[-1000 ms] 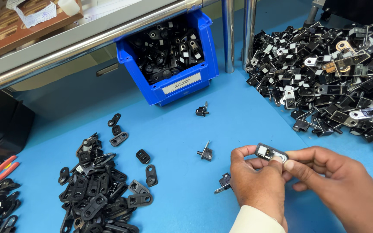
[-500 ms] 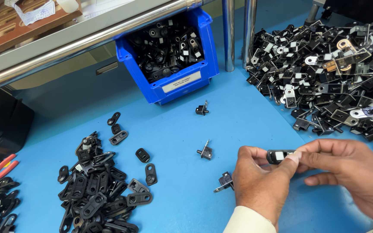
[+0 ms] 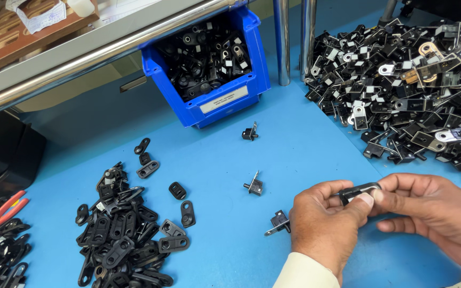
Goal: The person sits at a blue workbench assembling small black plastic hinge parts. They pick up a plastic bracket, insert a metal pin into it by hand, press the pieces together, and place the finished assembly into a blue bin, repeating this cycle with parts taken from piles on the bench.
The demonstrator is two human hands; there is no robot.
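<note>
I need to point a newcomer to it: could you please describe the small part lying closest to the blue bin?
Start at the blue bin under the shelf rail. On the blue table just before its front right corner lies one small black bracket with a metal pin. Unlike the piled parts, it lies alone.

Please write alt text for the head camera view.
The left hand and right hand together hold a small black part over a blue table, between two piles of black parts.

Blue parts bin [image 3: 225, 104] at far centre, heap of black metal brackets [image 3: 417, 80] far right, flat black links [image 3: 124, 234] near left, red-handled pliers [image 3: 4, 208] at left edge.
</note>
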